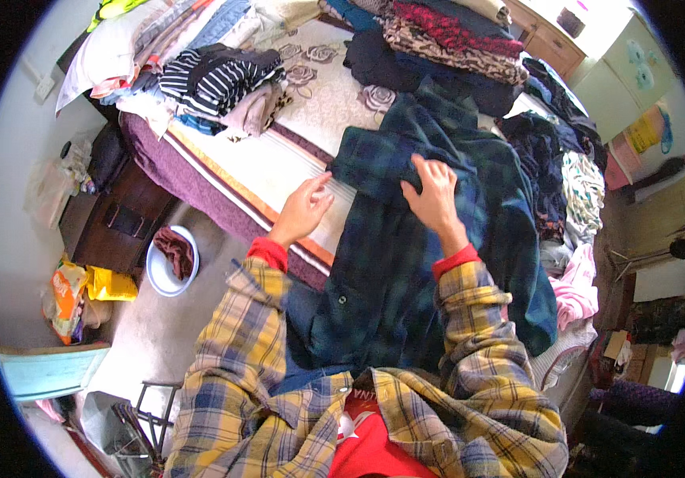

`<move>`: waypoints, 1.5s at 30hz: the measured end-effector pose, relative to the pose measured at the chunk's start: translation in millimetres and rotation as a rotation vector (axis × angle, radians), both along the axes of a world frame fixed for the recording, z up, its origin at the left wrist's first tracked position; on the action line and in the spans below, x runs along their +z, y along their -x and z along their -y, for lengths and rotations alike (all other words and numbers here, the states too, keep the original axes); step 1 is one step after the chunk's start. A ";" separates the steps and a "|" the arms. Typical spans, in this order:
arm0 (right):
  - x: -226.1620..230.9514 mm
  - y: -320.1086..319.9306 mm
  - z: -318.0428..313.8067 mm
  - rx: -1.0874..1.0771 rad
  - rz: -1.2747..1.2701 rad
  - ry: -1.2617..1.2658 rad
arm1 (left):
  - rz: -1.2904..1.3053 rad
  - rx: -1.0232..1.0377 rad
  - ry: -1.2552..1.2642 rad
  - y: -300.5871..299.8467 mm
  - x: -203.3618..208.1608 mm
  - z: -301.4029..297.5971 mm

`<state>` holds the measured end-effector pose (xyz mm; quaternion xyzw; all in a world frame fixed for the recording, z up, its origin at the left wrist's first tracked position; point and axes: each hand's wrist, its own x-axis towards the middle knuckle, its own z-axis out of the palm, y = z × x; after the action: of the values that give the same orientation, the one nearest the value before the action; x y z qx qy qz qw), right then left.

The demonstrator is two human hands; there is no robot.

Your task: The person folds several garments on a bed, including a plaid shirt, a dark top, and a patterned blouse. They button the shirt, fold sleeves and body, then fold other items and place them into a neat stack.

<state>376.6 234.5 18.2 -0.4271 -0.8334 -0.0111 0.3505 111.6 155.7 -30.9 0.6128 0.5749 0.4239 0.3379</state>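
A dark green and blue plaid shirt (390,263) lies spread over the bed in front of me, a button showing near its lower left. One sleeve (373,163) is folded across toward the left. My right hand (436,195) rests on the shirt beside that sleeve, palm down, thumb apart from the fingers. Just left of the sleeve's end is my left hand (304,209), its fingers stretched and apart, with nothing visible in it. Whether its fingertips touch the cloth, I cannot tell.
Folded clothes (219,88), some striped, are piled at the far left of the bed. Another stack (454,48) stands at the far side. Loose garments (581,191) lie along the right. On the floor at left sits a white basin (187,275) with brown cloth in it.
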 end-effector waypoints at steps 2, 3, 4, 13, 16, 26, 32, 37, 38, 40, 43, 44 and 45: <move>-4.2 -4.3 4.8 0.055 -0.018 0.004 | -0.002 0.084 0.009 -3.1 -7.0 -38.3; -6.2 -7.4 7.7 0.061 -0.083 0.006 | 0.038 0.092 -0.014 -6.9 -10.2 -52.3; -7.4 -11.0 10.3 0.067 -0.114 0.015 | 0.070 0.107 0.005 -12.3 -12.6 -64.5; -2.0 -27.0 37.4 -0.051 -0.285 0.082 | 0.482 0.166 0.219 -47.4 24.1 -56.1; -1.6 -37.9 66.3 -0.100 -0.397 0.017 | 0.698 0.072 0.124 -68.1 57.1 2.7; 28.6 17.2 144.1 0.510 -1.059 1.086 | 1.153 -0.029 0.406 -165.5 111.7 162.9; 26.6 4.1 101.2 0.518 -1.145 1.152 | 1.345 -0.037 0.497 -155.3 96.3 205.5; -50.4 -20.3 91.8 0.658 -1.577 1.502 | 1.422 0.028 0.395 -154.1 100.6 211.6; -63.1 -22.4 92.2 0.645 -1.647 1.495 | 1.438 0.031 0.383 -154.5 101.9 211.6; -80.0 -24.1 92.4 0.600 -1.743 1.418 | 1.399 0.009 0.318 -151.8 101.6 210.2; -84.7 -31.5 91.8 0.451 -1.575 1.190 | 1.289 0.044 0.267 -140.7 88.6 210.1; -82.7 -35.4 91.9 0.370 -1.452 1.105 | 1.263 0.055 0.241 -135.5 80.2 210.2; -79.6 -39.9 90.8 0.300 -1.327 1.016 | 1.188 0.100 0.292 -131.8 70.4 212.7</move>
<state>416.5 143.7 -61.5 -0.3359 -0.4066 0.6640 0.5301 243.4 -57.0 39.5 0.1914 0.3688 0.6252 0.6607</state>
